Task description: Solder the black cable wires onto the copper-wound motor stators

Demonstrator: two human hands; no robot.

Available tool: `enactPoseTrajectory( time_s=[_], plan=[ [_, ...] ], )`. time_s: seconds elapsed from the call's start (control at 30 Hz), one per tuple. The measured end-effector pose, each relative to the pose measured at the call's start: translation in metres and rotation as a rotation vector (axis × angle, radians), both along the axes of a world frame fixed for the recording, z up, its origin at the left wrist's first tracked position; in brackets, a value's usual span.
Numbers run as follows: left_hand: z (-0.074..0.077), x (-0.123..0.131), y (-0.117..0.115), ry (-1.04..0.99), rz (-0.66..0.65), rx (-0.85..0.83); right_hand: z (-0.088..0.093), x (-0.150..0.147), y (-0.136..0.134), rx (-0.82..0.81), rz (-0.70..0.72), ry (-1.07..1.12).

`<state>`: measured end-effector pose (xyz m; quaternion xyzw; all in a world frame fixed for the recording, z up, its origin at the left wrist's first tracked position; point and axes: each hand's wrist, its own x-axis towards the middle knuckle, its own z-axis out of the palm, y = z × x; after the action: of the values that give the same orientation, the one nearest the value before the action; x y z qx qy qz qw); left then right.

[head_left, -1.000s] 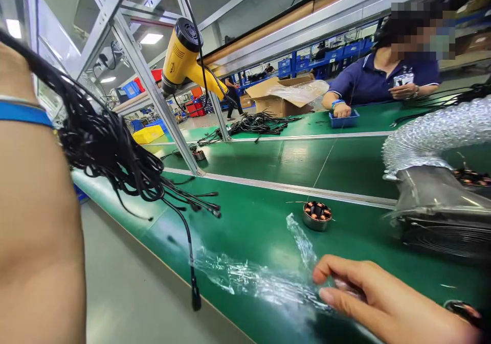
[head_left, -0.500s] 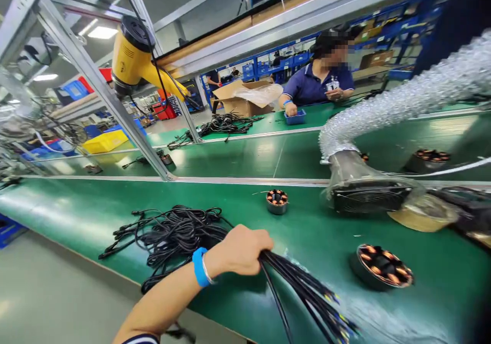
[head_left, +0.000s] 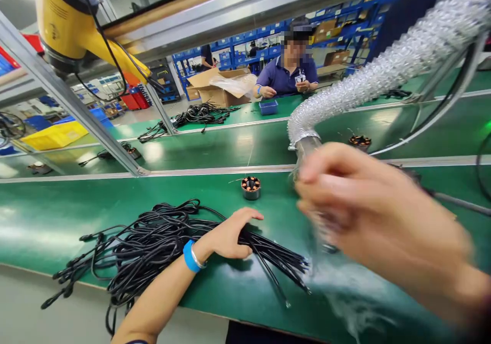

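Observation:
My left hand (head_left: 230, 234), with a blue wristband, is closed around a thick bundle of black cables (head_left: 153, 244) that lies on the green bench (head_left: 57, 216). The cable ends fan out to the right of the hand. My right hand (head_left: 368, 216) is raised close to the camera and blurred by motion, its fingers pinched on a clear plastic film (head_left: 345, 282) that trails down to the bench. A small motor stator with copper windings (head_left: 250, 187) stands just beyond the left hand.
A silver flexible duct (head_left: 383, 73) ends in a hood behind my right hand. A yellow heat gun (head_left: 69, 27) hangs from the metal frame at upper left. Across the far bench a person in a blue shirt (head_left: 289, 75) works beside a cardboard box (head_left: 218, 86). More cables (head_left: 199, 113) lie there.
The cable bundle has been laid lower on the bench, my left hand still on it. My right hand has come up into view, lifting the plastic film.

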<state>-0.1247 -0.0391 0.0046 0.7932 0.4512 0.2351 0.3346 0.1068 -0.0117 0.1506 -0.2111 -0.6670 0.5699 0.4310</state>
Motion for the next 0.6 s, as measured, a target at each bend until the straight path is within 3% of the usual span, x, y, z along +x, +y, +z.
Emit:
enactPoseTrajectory(
  time_s=[0.1,0.17,0.27,0.37,0.47,0.53,0.6],
  plan=[
    [0.003,0.003,-0.003,-0.466,-0.019,-0.141,0.017,-0.069,0.005,0.018,0.091,0.239],
    [0.004,0.012,-0.008,-0.629,-0.019,-0.278,0.021,-0.107,0.012,0.116,0.067,0.291],
    [0.008,0.021,-0.013,-0.772,0.128,-0.382,0.017,-0.137,0.028,0.293,0.031,0.210],
    [0.018,0.015,-0.011,-0.981,0.405,-0.236,-0.002,-0.138,0.046,0.336,0.061,-0.137],
    [0.027,-0.003,-0.007,-1.158,0.674,-0.036,-0.036,-0.124,0.059,0.412,0.149,-0.495],
    [0.031,-0.014,-0.009,-1.106,0.726,0.015,-0.059,-0.117,0.063,0.403,0.241,-0.630],
    [0.035,-0.025,-0.014,-0.866,0.706,0.076,-0.074,-0.116,0.065,0.337,0.375,-0.698]
  ],
)
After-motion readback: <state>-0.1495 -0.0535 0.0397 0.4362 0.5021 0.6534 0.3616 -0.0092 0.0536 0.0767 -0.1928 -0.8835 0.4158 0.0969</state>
